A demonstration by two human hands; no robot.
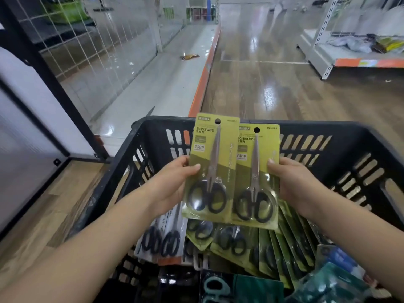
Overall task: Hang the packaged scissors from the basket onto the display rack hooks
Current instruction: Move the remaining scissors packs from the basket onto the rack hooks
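The black slatted basket (360, 149) fills the lower centre of the frame, with more carded scissors (229, 239) heaped inside; the wire grid rack (94, 44) stands at upper left; above the heap, the left hand (175, 184) pinches one green scissors pack (209, 167), thumb on its face; the right hand (299, 184) pinches a second pack (255, 176) alongside, edges overlapping.

You read "SCISSORS" and "GRIP" on both green scissor packages, left package (207, 169) and right package (255, 178), the latter also marked "HO 3803".
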